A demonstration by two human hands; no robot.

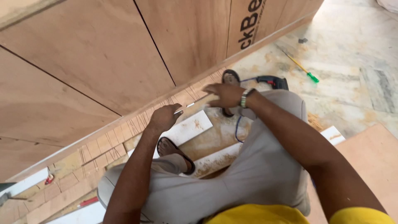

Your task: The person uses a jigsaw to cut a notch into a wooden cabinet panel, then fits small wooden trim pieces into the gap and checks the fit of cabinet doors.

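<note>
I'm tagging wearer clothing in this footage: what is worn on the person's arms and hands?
Both arms are bare to short yellow sleeves. The right hand has a wristwatch with a metal link band and greenish face at its wrist. The left hand has no glove, ring or band visible.

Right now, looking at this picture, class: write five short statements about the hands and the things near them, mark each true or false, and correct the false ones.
1. The left hand grips one end of a thin strip. True.
2. The right hand rests flat on the floor. False: it is at the strip's other end, against the base of the plywood cabinet.
3. A wristwatch sits on the right wrist. True.
4. A power drill lies on the floor beyond the right knee. True.
5. The screwdriver on the floor has a red handle. False: its handle is green.
</note>
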